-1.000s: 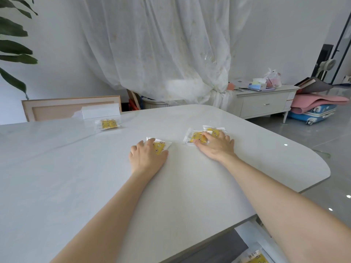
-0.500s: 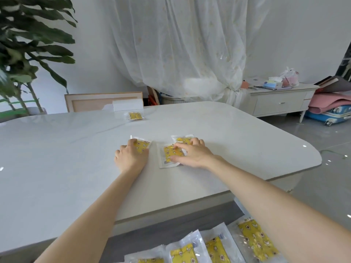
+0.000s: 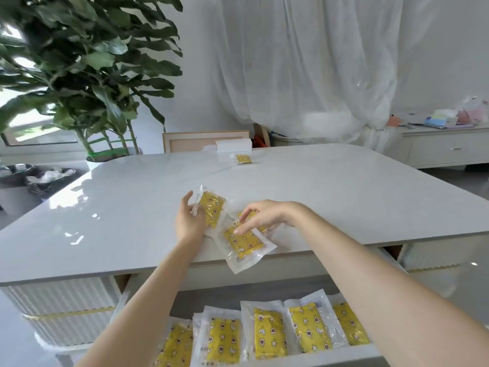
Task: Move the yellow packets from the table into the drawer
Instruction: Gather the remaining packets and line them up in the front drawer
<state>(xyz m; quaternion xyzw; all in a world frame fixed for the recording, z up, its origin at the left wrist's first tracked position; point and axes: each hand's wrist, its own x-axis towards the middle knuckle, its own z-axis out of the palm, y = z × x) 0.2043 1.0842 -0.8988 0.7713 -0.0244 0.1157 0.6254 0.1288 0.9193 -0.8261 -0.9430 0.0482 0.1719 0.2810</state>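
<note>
Yellow packets in clear wrap are split between the tabletop and the open drawer under its near edge. The left grip is closed on one packet, thumb and fingers pinching its clear border, so it stands tilted up off the surface, a little back from the near edge. Just beside it, the right grip has bent fingers down on a second packet, fingertips on its yellow face. That packet juts out over the near edge, one corner hanging above the drawer. Whether the right thumb is clamped round it I cannot tell. A bit of another yellow wrapper peeks out under the same palm. A lone packet lies well apart at the far edge, just in front of a white box. In the drawer, a row of packets sits side by side, overlapping at their clear margins.
</note>
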